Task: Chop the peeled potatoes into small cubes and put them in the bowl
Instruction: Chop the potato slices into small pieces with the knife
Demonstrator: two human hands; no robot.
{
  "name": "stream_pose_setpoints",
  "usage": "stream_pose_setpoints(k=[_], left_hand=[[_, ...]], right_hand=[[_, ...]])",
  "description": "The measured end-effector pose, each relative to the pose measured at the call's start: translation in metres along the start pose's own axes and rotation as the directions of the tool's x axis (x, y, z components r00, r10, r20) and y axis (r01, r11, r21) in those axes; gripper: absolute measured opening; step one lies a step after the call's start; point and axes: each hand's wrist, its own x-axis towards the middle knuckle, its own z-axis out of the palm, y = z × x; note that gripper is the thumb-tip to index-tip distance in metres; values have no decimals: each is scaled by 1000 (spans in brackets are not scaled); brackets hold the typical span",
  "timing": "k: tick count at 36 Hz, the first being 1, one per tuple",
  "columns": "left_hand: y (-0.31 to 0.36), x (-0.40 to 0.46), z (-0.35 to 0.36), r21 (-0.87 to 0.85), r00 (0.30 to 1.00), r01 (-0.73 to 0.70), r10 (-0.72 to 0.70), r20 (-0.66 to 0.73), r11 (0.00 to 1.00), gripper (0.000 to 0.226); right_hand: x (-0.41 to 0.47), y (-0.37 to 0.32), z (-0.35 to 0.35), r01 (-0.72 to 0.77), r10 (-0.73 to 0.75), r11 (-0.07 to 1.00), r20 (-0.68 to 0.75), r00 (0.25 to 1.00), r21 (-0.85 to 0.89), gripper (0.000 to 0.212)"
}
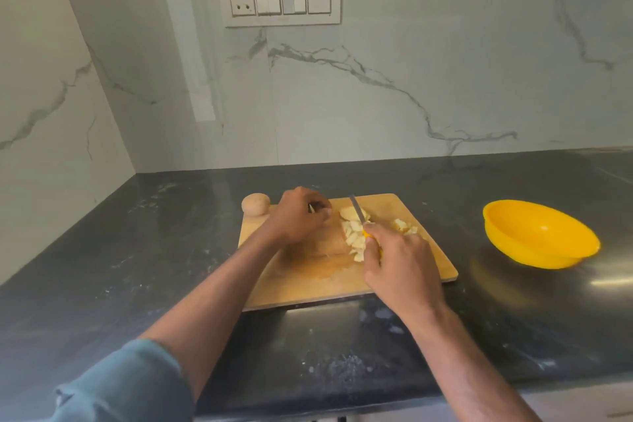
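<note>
A wooden cutting board (308,281) lies on the dark counter. Near its far middle sit pale potato slices (350,213) and a heap of cut pieces (354,238); more cubes (404,226) lie to the right. My right hand (400,262) grips a yellow-handled knife (357,212), its blade pointing away over the slices. My left hand (301,214) hovers with curled fingers just left of the slices; whether it holds anything is hidden. A whole peeled potato (255,204) rests at the board's far left corner. The yellow bowl (539,238) stands empty to the right.
The dark stone counter (171,250) meets marble walls at the back and left, forming a corner. A switch panel (279,0) is mounted on the back wall. The counter's front edge runs below my forearms.
</note>
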Motion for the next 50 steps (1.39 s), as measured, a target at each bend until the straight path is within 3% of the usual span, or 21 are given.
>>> stream_pose_setpoints(k=[14,21,28,33,39,42,45,50], left_hand=[[23,37,33,162,984,22,-51,174,986,32],[26,37,33,145,984,34,-59,171,989,35],[18,32,22,-85,996,80,-77,46,993,13],[7,13,-6,-258,997,79,-82,-2,963,9],[-19,-21,-40,-249,995,-31,54,86,968,11],[-33,-34,-46,-168,982,-31,61,180,985,21],[-44,-44,-43,-123,987,-27,46,156,992,31],[-43,-48,-38,-115,994,-44,54,93,992,17]], right_hand=[[1,8,3,-5,4,1000,-64,998,-21,28],[0,9,3,-3,3,1000,-69,998,-2,30],[1,9,1,-7,8,1000,-46,999,20,30],[-1,10,2,-1,3,998,-35,999,59,32],[-4,2,4,62,-63,996,20,998,59,31],[-8,-7,4,113,-115,993,43,992,34,28],[-14,-18,6,172,-173,985,154,973,23,34],[-12,-33,14,201,-206,979,224,953,45,31]])
